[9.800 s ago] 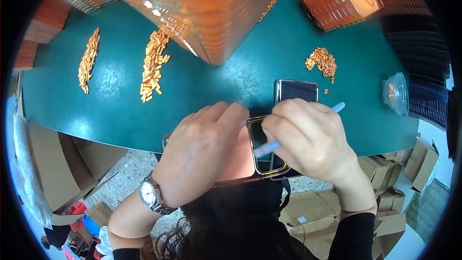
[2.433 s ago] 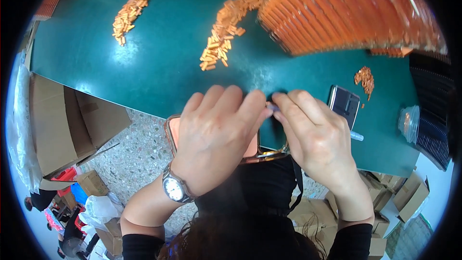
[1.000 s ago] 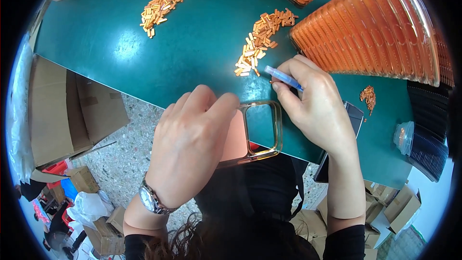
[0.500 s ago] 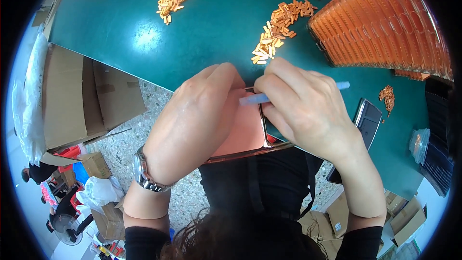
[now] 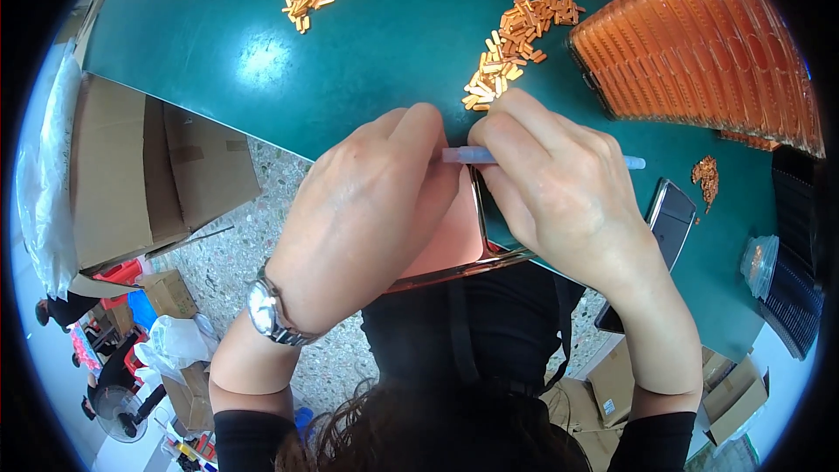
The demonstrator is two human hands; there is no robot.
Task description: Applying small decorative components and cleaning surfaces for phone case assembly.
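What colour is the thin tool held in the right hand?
The thin tool in the right hand is pale blue, seen in the head view.

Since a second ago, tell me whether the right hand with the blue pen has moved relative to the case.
Yes. The right hand with the blue pen has come in from the table side onto the case, closing up against the left hand.

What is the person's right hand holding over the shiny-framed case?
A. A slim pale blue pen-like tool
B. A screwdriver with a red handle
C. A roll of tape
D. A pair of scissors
A: the right hand grips a slim pale blue tool whose far end sticks out past the knuckles, above the case.
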